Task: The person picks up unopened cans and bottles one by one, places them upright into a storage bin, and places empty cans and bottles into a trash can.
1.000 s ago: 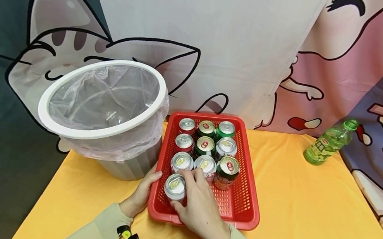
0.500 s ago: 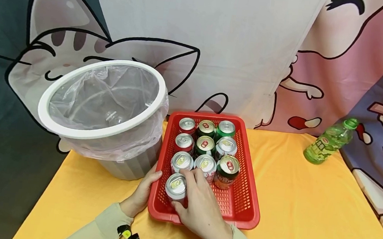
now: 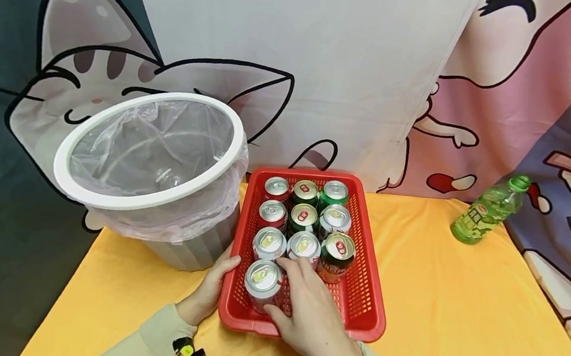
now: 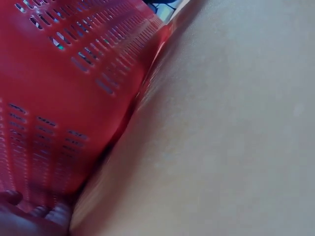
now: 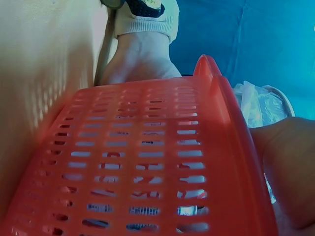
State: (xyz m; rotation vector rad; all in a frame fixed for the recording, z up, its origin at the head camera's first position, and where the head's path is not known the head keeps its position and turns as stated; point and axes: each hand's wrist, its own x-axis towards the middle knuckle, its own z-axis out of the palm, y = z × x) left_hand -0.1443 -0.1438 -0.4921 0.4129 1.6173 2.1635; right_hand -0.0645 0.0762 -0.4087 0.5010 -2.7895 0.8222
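Note:
A red plastic basket (image 3: 375, 303) holds several drink cans in rows. My left hand (image 3: 211, 289) grips its left wall, thumb by the rim and fingers outside; in the left wrist view fingertips (image 4: 56, 216) show against the perforated side. At the basket's near left corner stands a silver-topped, light-coloured can (image 3: 262, 283), upright. Just right of this can is my right hand (image 3: 315, 317), its fingers loosely spread and the thumb low by the can's side. Behind it stand another silver-topped can (image 3: 304, 245) and a dark green can (image 3: 337, 256).
A grey bin (image 3: 188, 255) with a white rim and clear liner stands left of the basket; a clear plastic bottle (image 3: 166, 178) lies inside. On the far right a green-labelled bottle (image 3: 485, 213) stands on the yellow cloth (image 3: 433, 309). A printed curtain (image 3: 327, 78) hangs behind.
My right hand has loosened from the near left can and shifted slightly right, leaving the can standing in the corner. The left hand stays on the basket.

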